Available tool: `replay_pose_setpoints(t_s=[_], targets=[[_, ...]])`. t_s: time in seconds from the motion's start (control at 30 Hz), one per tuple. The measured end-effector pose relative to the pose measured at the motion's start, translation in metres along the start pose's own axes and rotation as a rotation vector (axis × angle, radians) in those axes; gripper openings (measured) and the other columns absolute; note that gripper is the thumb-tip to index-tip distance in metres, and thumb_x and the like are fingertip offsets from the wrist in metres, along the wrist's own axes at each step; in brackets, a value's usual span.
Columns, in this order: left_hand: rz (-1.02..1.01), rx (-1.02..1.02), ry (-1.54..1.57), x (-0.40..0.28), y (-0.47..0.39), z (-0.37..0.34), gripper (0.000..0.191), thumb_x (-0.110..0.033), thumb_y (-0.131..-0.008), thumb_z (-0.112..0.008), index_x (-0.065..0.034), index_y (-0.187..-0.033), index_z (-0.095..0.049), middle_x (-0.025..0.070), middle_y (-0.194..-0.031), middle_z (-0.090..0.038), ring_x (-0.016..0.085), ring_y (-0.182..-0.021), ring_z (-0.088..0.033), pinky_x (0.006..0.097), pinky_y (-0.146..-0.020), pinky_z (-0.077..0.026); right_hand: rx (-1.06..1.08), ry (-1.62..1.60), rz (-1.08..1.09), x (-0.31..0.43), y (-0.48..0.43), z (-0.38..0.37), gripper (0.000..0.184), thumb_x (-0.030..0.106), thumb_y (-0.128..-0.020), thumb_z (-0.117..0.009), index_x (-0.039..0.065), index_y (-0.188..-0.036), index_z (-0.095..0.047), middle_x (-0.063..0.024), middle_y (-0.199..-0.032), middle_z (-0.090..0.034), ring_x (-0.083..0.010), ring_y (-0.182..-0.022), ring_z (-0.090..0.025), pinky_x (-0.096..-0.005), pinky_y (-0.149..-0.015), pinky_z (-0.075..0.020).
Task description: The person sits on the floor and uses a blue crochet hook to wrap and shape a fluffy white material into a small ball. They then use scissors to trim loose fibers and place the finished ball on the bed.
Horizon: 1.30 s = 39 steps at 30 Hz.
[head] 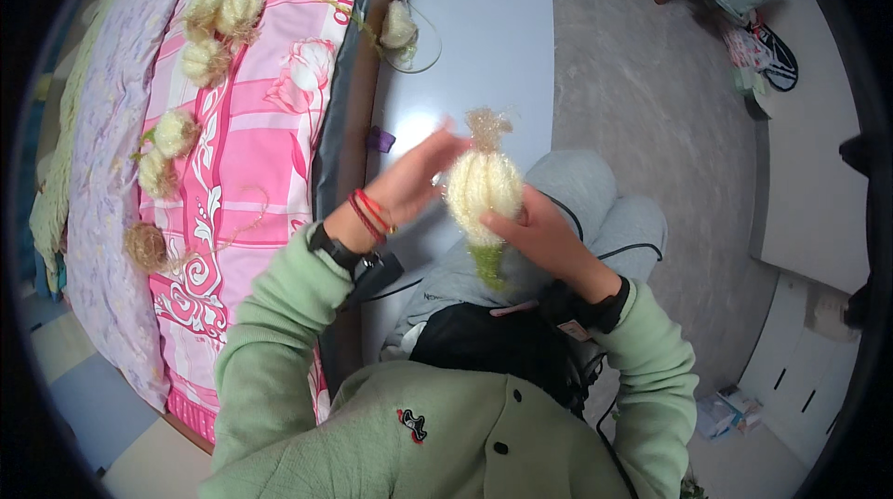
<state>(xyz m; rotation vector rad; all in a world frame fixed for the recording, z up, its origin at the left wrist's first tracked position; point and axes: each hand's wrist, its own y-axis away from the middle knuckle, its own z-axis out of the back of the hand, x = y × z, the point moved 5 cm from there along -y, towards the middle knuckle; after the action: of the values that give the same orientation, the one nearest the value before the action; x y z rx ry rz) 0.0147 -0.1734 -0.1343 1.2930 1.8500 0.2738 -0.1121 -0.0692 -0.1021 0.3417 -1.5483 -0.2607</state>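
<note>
A cream, ribbed, fuzzy yarn piece (483, 193) with a green tapered end (488, 266) and a tan fuzzy tuft (488, 128) is held above my lap. My right hand (551, 237) grips its lower right side, thumb across the front. Blurred, my left hand (425, 167) is at its upper left, fingers near the base of the tuft; whether they pinch anything cannot be told. Similar cream yarn pieces (241, 9) lie grouped on the pink bedding, with two more (175, 133) lower down. A ball of tan yarn (145, 248) trails a loose strand there.
The bed with pink patterned bedding (261, 143) is on the left. Beyond my knees, a pale board (488, 24) bears another yarn piece (399, 26) and a looped cord. A small purple item (381, 140) lies by the bed edge. Black cables cross my lap.
</note>
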Motion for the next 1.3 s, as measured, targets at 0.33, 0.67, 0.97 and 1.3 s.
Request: replay_pose_setpoints(t_s=[0.33, 0.67, 0.97, 1.3], targets=[[-0.167, 0.159, -0.862, 0.006, 0.008, -0.008, 0.037, -0.022, -0.086, -0.066, -0.0020, -0.114, -0.053, 0.0025, -0.101, -0.060, 0.008, -0.092, -0.055, 0.0243, -0.080, -0.046, 0.068, 0.002, -0.126, 0.016, -0.052, 0.011, 0.030, 0.026, -0.082, -0.068, 0.001, -0.096, -0.059, -0.0021, -0.083, -0.059, -0.0096, -0.074, -0.054, -0.0242, -0.066, -0.0448], [-0.229, 0.031, -1.044, -0.050, -0.003, 0.031, 0.020, -0.015, -0.089, -0.056, -0.0027, -0.104, -0.060, 0.0013, -0.088, -0.060, 0.007, -0.082, -0.053, 0.0231, -0.073, -0.044, -0.035, -0.439, -0.090, 0.013, -0.125, 0.017, 0.015, 0.007, -0.081, -0.067, -0.001, -0.090, -0.061, -0.0059, -0.082, -0.062, -0.0102, -0.070, -0.058, -0.0199, -0.068, -0.0488], [-0.230, -0.114, -0.814, -0.067, -0.004, 0.045, 0.021, -0.018, -0.093, -0.053, -0.0016, -0.106, -0.057, -0.0013, -0.088, -0.059, 0.006, -0.079, -0.054, 0.0214, -0.071, -0.045, 0.006, 0.570, 0.283, -0.106, -0.164, -0.059, 0.019, 0.009, -0.081, -0.053, 0.006, -0.099, -0.059, -0.0148, -0.083, -0.065, -0.0293, -0.073, -0.065, -0.0376, -0.064, -0.0508], [-0.030, 0.080, -0.371, -0.054, -0.001, 0.020, 0.021, -0.017, -0.091, -0.055, -0.0002, -0.103, -0.059, 0.0076, -0.096, -0.065, 0.013, -0.085, -0.062, 0.0264, -0.076, -0.050, 0.190, -0.048, 0.100, -0.199, -0.174, -0.083, 0.033, 0.034, -0.085, -0.054, 0.007, -0.103, -0.061, -0.0132, -0.098, -0.066, -0.0323, -0.085, -0.064, -0.0389, -0.074, -0.0494]])
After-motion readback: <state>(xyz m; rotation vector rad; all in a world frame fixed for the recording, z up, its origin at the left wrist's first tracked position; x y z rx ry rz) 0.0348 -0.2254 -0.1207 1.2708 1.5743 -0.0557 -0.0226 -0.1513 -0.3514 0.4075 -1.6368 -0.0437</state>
